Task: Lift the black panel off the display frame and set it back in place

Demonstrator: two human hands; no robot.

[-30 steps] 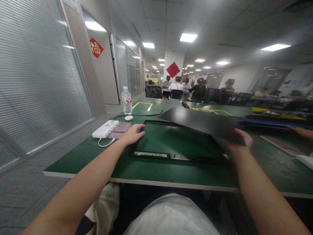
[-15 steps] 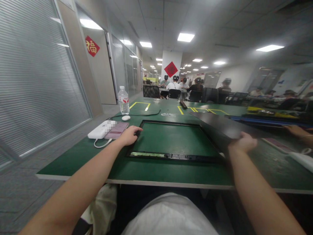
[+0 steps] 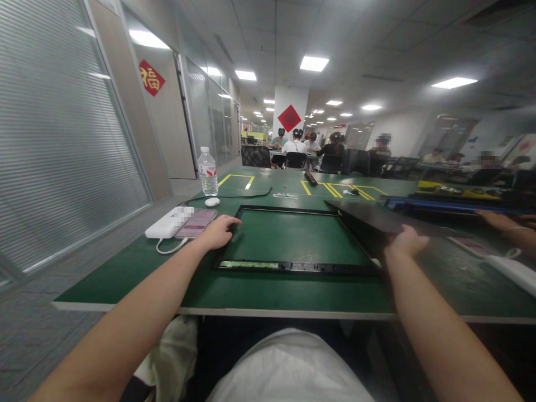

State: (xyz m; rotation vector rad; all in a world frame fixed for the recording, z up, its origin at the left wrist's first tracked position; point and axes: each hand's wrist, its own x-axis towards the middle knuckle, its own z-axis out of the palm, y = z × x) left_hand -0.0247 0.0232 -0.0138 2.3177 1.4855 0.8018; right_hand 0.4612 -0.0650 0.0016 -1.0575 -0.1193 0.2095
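A thin black rectangular frame (image 3: 288,210) lies flat on the green table, with a pale green strip (image 3: 249,264) along its near bar. My left hand (image 3: 218,231) is closed on the frame's left side. On the right, my right hand (image 3: 407,243) grips the near edge of a dark flat panel (image 3: 377,216). The panel is held tilted, and its left corner overlaps the frame's right side. Part of the panel's right end is blurred, and my right fingers are partly hidden.
Left of the frame are a white power bank (image 3: 167,222), a phone (image 3: 196,223), a white oval object (image 3: 212,202) and a water bottle (image 3: 208,172). A dark bar (image 3: 310,178) lies farther back. At right, another person's hand (image 3: 498,220) rests near a blue-edged object (image 3: 419,205).
The panel's far edge has dropped lower, uncovering a small black-and-white item behind it. My right hand has shifted slightly left. My left hand stays on the frame.
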